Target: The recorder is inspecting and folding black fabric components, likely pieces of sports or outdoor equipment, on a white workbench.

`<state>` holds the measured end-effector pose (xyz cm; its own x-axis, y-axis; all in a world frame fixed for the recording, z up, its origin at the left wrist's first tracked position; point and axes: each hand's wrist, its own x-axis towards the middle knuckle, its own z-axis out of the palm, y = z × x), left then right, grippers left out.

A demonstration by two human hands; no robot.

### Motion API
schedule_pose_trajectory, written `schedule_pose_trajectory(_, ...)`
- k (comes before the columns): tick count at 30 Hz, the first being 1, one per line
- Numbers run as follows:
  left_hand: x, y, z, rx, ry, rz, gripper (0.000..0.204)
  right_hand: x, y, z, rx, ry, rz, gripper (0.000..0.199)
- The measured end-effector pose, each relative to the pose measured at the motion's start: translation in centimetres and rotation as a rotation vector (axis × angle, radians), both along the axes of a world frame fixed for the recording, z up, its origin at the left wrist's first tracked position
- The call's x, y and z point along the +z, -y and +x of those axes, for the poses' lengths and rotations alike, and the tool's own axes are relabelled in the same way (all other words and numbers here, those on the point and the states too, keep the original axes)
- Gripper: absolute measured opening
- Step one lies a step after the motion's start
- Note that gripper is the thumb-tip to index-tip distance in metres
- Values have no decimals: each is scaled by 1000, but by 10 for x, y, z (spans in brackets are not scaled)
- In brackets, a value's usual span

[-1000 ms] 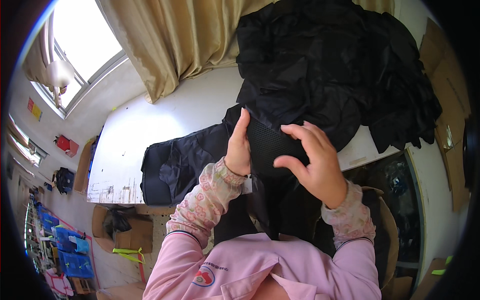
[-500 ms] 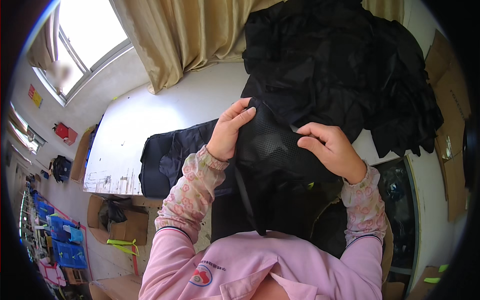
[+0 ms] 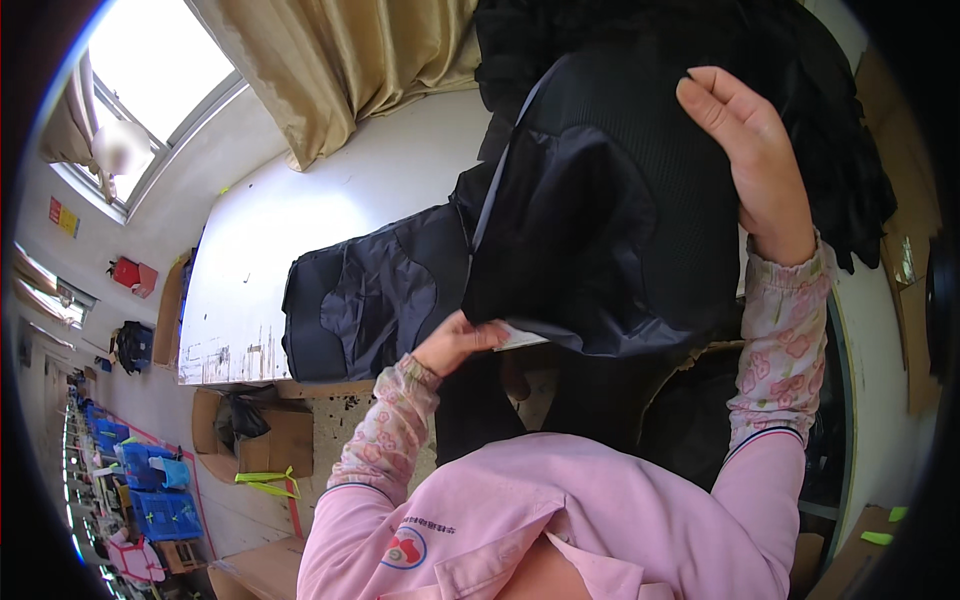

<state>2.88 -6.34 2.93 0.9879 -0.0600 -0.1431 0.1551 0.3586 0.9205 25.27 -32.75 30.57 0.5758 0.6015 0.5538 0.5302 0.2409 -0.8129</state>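
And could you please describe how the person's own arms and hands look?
The left hand and right hand are bare; no gloves show. Pale sleeve covers with a pink flower print are worn on both arms, gathered at the wrist. Above them, the pink shirt sleeves end in narrow striped trim.

Brt window (image 3: 165,65) upper L w/ gold curtain (image 3: 340,70) to R, wht tbl (image 3: 250,240) below, pale wall (image 3: 175,210).

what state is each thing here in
Left hand: pinching the held black piece's lower left edge
Right hand: gripping its upper right
Held black piece: spread between the hands
Second black piece: lying on the white table
Black pile: heaped
Curtain: hanging in folds
Cardboard box: open
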Motion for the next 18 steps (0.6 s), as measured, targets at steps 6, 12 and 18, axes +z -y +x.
schedule_pose_trajectory(6,-17,74,20,-106,113,-702,83,2,-5,-15,27,-225,162,26)
schedule_pose_trajectory(12,-4,92,85,99,60,-881,58,7,6,-37,86,-349,197,21)
schedule_pose_trajectory(18,-22,104,105,59,54,-731,55,-33,1,-15,-71,-182,92,19)
